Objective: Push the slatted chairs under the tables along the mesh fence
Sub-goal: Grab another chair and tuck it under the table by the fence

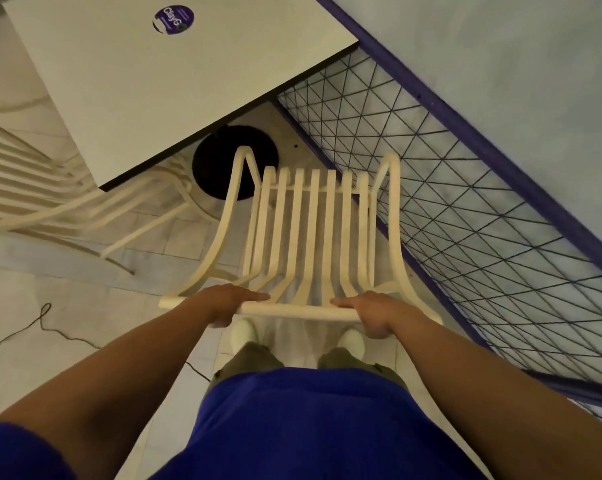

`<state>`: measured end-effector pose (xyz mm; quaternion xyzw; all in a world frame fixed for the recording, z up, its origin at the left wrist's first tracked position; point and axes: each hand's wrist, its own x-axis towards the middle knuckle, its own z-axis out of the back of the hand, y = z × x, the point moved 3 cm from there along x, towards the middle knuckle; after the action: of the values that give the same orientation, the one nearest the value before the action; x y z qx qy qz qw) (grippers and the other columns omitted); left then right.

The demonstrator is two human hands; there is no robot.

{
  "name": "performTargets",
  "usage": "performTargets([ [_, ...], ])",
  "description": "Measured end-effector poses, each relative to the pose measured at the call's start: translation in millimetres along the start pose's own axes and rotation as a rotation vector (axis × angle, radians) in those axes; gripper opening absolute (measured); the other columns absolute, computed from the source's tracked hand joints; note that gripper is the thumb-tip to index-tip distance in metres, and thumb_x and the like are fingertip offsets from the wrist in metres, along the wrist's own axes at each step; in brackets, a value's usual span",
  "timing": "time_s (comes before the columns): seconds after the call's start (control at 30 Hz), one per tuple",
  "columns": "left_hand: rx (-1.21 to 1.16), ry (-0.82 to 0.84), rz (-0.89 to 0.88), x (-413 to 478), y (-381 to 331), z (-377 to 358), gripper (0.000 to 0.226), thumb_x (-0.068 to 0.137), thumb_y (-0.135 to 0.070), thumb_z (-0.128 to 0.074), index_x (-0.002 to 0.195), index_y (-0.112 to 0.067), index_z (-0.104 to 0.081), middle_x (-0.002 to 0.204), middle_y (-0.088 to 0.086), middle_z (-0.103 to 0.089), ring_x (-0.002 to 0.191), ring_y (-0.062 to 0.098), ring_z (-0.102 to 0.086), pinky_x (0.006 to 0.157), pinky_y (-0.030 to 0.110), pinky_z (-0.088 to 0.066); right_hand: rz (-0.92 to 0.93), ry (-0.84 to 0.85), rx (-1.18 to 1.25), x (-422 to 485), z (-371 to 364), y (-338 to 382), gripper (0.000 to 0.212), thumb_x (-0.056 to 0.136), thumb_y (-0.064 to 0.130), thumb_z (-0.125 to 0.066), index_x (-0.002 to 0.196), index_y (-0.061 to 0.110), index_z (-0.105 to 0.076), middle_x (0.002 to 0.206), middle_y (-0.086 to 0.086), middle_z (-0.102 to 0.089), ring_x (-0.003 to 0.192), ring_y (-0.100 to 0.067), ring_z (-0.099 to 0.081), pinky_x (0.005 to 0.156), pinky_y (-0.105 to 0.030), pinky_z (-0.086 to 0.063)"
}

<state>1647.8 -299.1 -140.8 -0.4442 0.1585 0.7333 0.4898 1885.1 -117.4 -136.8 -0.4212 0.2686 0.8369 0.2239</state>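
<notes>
Tiled floor (85,299) by mesh fence (466,209), slatted chair (313,230) just ahead, top rail (292,311) within curled left hand (223,304) and right hand (370,311).

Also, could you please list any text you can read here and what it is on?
"ClayG": white lettering on the round purple sticker on the white table top.
Finer print on the same sticker: too small and blurred to read.
No other text shows.
</notes>
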Motion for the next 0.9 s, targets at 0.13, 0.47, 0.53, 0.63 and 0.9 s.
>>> performTargets([
  [0.13, -0.204, 0.008, 0.151, -2, -22, -12, 0.083, 0.092, -0.009, -0.062, 0.136, -0.072, -0.029, 0.142, 0.0, -0.049, 0.117, 0.023, -0.055, 0.101, 0.04, -0.048, 0.022, 0.007, -0.052, -7, 16, -22, 0.085, 0.09, 0.007, -0.06, 0.151, 0.05, -0.02, 0.123, -0.005, -0.051, 0.104, -0.023, -0.055, 0.088, -0.034, -0.046],
  [0.47, -0.196, -0.118, 0.091, 11, -69, -14, 0.087, 0.09, 0.002, -0.062, 0.154, -0.045, -0.026, 0.137, 0.005, -0.053, 0.117, 0.024, -0.056, 0.093, 0.031, -0.044, 0.065, 0.016, -0.242, 5, 62, -63, 0.09, 0.087, -0.003, -0.06, 0.15, 0.051, -0.025, 0.131, -0.007, -0.053, 0.109, -0.025, -0.058, 0.095, -0.039, -0.049],
  [0.53, -0.186, -0.141, 0.08, 12, -75, -14, 0.085, 0.091, 0.001, -0.061, 0.154, -0.044, -0.025, 0.136, 0.006, -0.054, 0.115, 0.024, -0.057, 0.093, 0.032, -0.045, 0.059, 0.017, -0.273, 8, 71, -68, 0.087, 0.088, -0.002, -0.06, 0.15, 0.049, -0.027, 0.132, -0.007, -0.054, 0.111, -0.026, -0.058, 0.095, -0.038, -0.049],
  [0.63, -0.223, -0.129, 0.055, 19, -77, -11, 0.085, 0.091, -0.002, -0.062, 0.154, -0.044, -0.024, 0.136, 0.004, -0.054, 0.114, 0.024, -0.057, 0.094, 0.034, -0.046, 0.03, 0.021, -0.312, 12, 84, -72, 0.086, 0.089, -0.002, -0.06, 0.151, 0.047, -0.026, 0.131, -0.006, -0.055, 0.108, -0.025, -0.058, 0.087, -0.032, -0.047],
  [0.9, -0.285, -0.067, -0.009, 37, -73, 1, 0.092, 0.088, -0.004, -0.065, 0.155, -0.045, -0.018, 0.142, 0.004, -0.05, 0.119, 0.026, -0.054, 0.101, 0.04, -0.045, -0.104, -0.098, -0.34, 21, 104, -85, 0.083, 0.087, 0.004, -0.061, 0.149, 0.049, -0.03, 0.136, -0.001, -0.055, 0.11, -0.022, -0.059, 0.086, -0.035, -0.051],
])
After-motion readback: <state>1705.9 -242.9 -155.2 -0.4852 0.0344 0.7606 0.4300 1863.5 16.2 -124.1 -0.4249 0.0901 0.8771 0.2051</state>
